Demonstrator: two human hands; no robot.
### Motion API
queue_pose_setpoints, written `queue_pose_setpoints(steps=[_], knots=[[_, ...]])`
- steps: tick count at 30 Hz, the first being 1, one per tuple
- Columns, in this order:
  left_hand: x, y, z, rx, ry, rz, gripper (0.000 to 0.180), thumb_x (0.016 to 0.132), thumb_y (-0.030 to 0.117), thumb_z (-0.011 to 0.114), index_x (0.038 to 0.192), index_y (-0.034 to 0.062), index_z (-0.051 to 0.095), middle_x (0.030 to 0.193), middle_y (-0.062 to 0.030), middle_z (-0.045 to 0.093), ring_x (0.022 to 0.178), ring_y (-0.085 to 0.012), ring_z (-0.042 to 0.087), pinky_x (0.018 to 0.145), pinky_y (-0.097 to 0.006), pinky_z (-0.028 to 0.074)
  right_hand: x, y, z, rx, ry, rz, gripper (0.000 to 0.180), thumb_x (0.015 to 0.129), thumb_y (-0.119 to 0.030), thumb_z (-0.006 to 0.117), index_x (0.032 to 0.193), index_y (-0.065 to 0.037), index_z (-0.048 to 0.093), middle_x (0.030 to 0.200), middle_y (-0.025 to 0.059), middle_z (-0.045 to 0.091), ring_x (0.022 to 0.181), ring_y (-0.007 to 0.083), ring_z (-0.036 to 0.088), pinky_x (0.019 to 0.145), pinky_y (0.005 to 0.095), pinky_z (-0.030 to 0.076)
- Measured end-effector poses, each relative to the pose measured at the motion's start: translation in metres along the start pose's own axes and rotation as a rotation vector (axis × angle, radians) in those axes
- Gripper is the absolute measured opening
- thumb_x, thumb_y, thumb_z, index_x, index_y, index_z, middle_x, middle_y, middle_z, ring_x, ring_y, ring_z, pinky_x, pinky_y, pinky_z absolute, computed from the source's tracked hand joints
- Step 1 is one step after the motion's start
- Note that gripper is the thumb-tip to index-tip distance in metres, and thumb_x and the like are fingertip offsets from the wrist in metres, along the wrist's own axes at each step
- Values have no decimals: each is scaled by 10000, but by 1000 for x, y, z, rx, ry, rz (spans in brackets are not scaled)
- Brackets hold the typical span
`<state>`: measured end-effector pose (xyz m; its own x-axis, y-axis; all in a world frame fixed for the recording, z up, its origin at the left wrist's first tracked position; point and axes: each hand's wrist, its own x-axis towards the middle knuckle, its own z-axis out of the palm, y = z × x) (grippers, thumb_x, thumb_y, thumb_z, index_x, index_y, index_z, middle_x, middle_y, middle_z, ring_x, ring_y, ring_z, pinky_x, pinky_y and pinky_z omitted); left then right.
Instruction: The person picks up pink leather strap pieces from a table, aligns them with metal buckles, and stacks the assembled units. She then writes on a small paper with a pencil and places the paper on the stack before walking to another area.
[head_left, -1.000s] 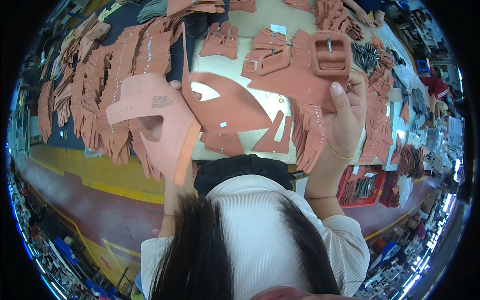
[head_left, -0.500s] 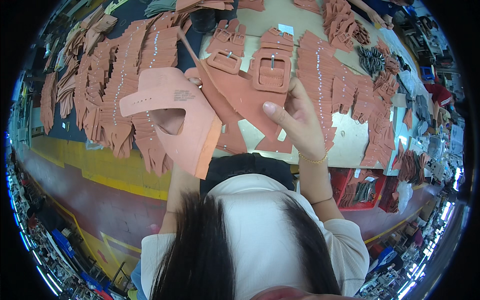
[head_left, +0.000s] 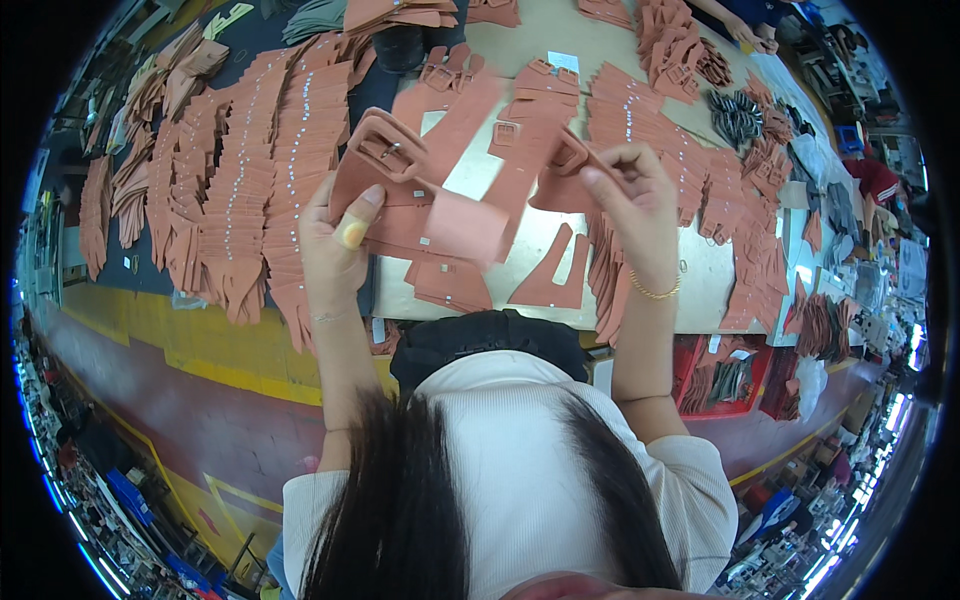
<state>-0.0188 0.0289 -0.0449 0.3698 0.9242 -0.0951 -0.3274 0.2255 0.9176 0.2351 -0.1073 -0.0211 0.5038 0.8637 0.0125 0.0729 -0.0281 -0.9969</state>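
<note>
Head view: the left hand and right hand hold one terracotta leather strap piece raised above the surface. The left grip is closed on the end carrying a covered buckle, thumb on top; the right grip pinches the opposite end between fingertips. Rows of matching cut strap pieces lie fanned on the surface, left of the hands.

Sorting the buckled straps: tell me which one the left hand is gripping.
The terracotta strap with the big covered buckle, raised above the table in the left hand. The other buckled straps lie flat on the table beyond it.
</note>
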Motion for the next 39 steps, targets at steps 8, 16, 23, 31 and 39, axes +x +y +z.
queue_pose_setpoints(steps=[8,16,23,31,39], knots=[[4,11,-17,-38,-124,-8,363,841,48,659,1174,-59,562,1073,-110,641,940,-162,627,852,-280,495,6,-71,-53,-325,-12,-74,299,799,-15,699,1088,2,621,980,58,673,891,81,622,765,230,506],[4,18,-9,-76,-188,-1,340,898,64,600,1213,-38,524,1148,-139,617,1029,-197,620,882,-317,512,6,-121,-48,-140,-404,-268,264,779,-30,703,1030,13,633,1110,160,663,923,161,661,798,266,522],[-3,3,-2,-207,-199,-3,394,890,79,606,1243,-62,501,1196,-150,593,1076,-218,596,939,-351,475,28,-86,-3,13,-486,-232,142,892,-150,636,952,-23,621,987,76,667,885,106,621,800,263,485],[-4,37,-36,-67,-398,236,302,750,-29,671,1045,-11,606,1112,-169,601,894,-221,634,685,-314,524,32,-67,-5,222,-368,-90,202,931,-154,593,1089,-31,568,1034,20,584,938,57,557,800,214,451],[-7,46,-17,-557,-634,190,240,715,-51,559,509,32,469,748,-59,474,677,-158,501,617,-283,421,10,-100,-44,77,-241,-209,230,856,-80,656,1064,13,628,957,48,664,890,95,613,807,236,496]])
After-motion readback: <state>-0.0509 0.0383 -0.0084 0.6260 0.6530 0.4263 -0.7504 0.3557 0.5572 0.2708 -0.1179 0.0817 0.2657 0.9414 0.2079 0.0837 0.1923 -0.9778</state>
